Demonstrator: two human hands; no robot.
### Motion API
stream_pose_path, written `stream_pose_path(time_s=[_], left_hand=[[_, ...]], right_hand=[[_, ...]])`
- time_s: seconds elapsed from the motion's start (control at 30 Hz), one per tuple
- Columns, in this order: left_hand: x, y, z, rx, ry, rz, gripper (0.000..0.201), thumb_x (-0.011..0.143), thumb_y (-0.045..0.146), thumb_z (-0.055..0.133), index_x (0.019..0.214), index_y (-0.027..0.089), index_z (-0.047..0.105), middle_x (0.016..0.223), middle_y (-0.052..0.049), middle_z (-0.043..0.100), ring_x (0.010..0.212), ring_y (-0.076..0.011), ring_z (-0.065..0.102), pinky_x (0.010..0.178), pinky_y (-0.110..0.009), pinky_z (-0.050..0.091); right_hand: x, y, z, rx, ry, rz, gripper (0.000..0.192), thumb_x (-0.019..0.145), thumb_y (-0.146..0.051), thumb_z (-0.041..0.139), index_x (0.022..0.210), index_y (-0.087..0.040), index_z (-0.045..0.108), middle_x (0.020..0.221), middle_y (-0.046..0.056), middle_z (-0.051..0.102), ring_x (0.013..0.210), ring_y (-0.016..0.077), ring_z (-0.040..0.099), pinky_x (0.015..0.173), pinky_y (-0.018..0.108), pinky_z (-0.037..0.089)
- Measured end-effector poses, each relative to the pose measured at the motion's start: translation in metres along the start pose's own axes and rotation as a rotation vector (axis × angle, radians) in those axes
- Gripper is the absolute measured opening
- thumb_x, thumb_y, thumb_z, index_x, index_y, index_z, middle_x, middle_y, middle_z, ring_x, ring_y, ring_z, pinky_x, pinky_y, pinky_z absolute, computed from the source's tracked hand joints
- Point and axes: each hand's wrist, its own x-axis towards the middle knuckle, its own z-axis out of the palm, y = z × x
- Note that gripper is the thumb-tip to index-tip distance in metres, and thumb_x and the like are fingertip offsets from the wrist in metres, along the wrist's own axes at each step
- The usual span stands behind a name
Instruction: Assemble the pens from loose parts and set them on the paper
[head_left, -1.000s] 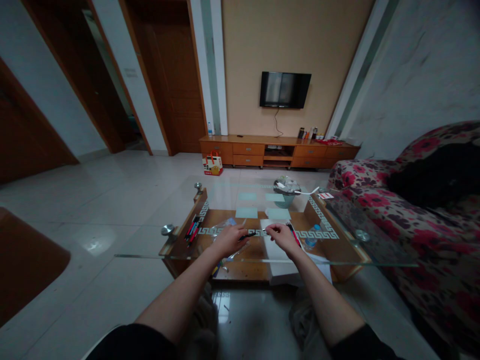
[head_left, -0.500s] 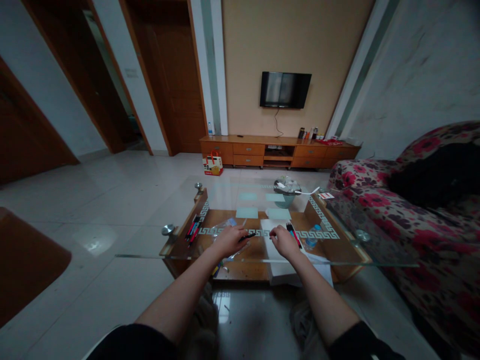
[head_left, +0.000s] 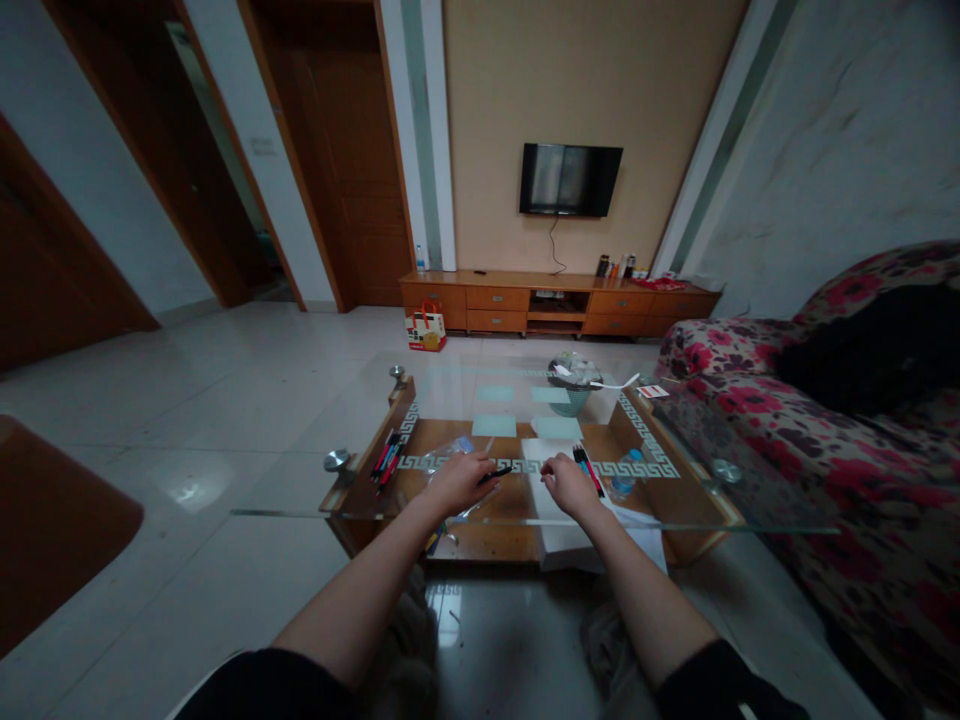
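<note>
My left hand (head_left: pixel 459 482) rests on the glass table top (head_left: pixel 675 500) and grips a black pen (head_left: pixel 497 472) that points right. My right hand (head_left: pixel 568 484) lies just right of it, fingers curled over a white sheet of paper (head_left: pixel 541 452); whether it pinches something small I cannot tell. Several red and black pens (head_left: pixel 587 468) lie right beside the right hand. Another bunch of pens (head_left: pixel 385 458) lies at the table's left edge. A clear plastic bag (head_left: pixel 448 450) sits just beyond my left hand.
Pale green notes (head_left: pixel 493 425) lie farther back on the glass, with a basket (head_left: pixel 574 385) of clutter at the far end. A plastic bottle (head_left: pixel 622 480) lies on the lower wooden shelf. A floral sofa (head_left: pixel 825 430) stands at the right; a TV cabinet (head_left: pixel 555 300) lines the far wall.
My right hand has drawn slightly back towards me and lowered onto the paper. The left hand with the pen has stayed put.
</note>
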Motion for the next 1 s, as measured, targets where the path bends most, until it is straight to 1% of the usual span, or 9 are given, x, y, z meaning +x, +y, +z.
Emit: stream_pose_path(time_s=[0.27,0.47,0.53,0.67,0.77,0.8,0.9,1.0], left_hand=[[-0.001,0.0,-0.003,-0.058,-0.022,-0.011,0.028,0.092,0.042,0.049,0.1,0.023,0.068,0.089,-0.005,0.063,0.083,-0.0164,0.06,0.075,-0.025,0.043],[-0.001,-0.001,0.0,-0.034,-0.018,-0.019,0.029,0.093,0.042,0.048,0.097,0.022,0.069,0.088,-0.005,0.062,0.082,-0.0162,0.06,0.073,-0.025,0.042],[0.0,-0.001,0.0,-0.031,-0.016,-0.015,0.028,0.093,0.041,0.048,0.098,0.022,0.068,0.089,-0.005,0.062,0.083,-0.0162,0.059,0.074,-0.025,0.042],[0.001,-0.001,0.0,-0.046,-0.013,-0.005,0.026,0.092,0.041,0.052,0.102,0.023,0.067,0.09,-0.004,0.06,0.085,-0.0163,0.059,0.075,-0.025,0.043],[0.002,0.003,0.0,-0.057,-0.023,0.013,0.023,0.091,0.039,0.054,0.101,0.022,0.066,0.092,-0.004,0.06,0.083,-0.0161,0.058,0.073,-0.025,0.043],[0.002,0.004,0.0,-0.056,-0.026,0.018,0.022,0.09,0.038,0.055,0.1,0.021,0.066,0.092,-0.005,0.059,0.082,-0.016,0.057,0.072,-0.025,0.042],[0.003,0.009,0.0,-0.048,-0.036,0.042,0.019,0.089,0.036,0.058,0.097,0.021,0.065,0.093,-0.005,0.059,0.082,-0.0161,0.057,0.07,-0.025,0.041],[0.005,0.012,0.001,-0.059,-0.027,0.07,0.02,0.089,0.037,0.058,0.098,0.021,0.064,0.094,-0.004,0.059,0.083,-0.0162,0.056,0.07,-0.025,0.04]], right_hand=[[-0.001,-0.001,-0.003,-0.012,-0.007,-0.004,0.015,0.087,-0.027,0.055,0.096,-0.021,0.066,0.105,0.007,0.061,0.1,0.0197,0.058,0.076,0.026,0.038],[-0.003,-0.001,-0.004,0.0,-0.006,-0.011,0.018,0.086,-0.029,0.056,0.1,-0.02,0.064,0.107,0.008,0.061,0.1,0.0197,0.058,0.08,0.027,0.04],[-0.003,-0.002,-0.005,0.018,0.018,-0.01,0.021,0.085,-0.03,0.057,0.102,-0.019,0.063,0.108,0.009,0.061,0.101,0.0202,0.058,0.083,0.028,0.04],[-0.002,-0.009,-0.012,0.136,0.111,0.0,0.024,0.087,-0.033,0.054,0.104,-0.018,0.063,0.105,0.01,0.063,0.098,0.0198,0.059,0.086,0.028,0.041],[-0.003,-0.023,-0.018,0.314,0.156,-0.067,0.026,0.091,-0.036,0.048,0.097,-0.018,0.065,0.095,0.008,0.067,0.09,0.0189,0.06,0.083,0.028,0.042],[-0.004,-0.029,-0.02,0.377,0.146,-0.093,0.029,0.092,-0.038,0.046,0.095,-0.018,0.066,0.093,0.008,0.067,0.086,0.0188,0.06,0.081,0.028,0.043],[-0.009,-0.043,-0.02,0.523,0.059,-0.162,0.036,0.093,-0.043,0.043,0.093,-0.017,0.067,0.087,0.006,0.069,0.077,0.0176,0.06,0.072,0.026,0.044],[-0.012,-0.051,-0.016,0.565,-0.047,-0.212,0.044,0.092,-0.049,0.041,0.082,-0.016,0.069,0.075,0.004,0.068,0.069,0.0161,0.058,0.063,0.024,0.04]])
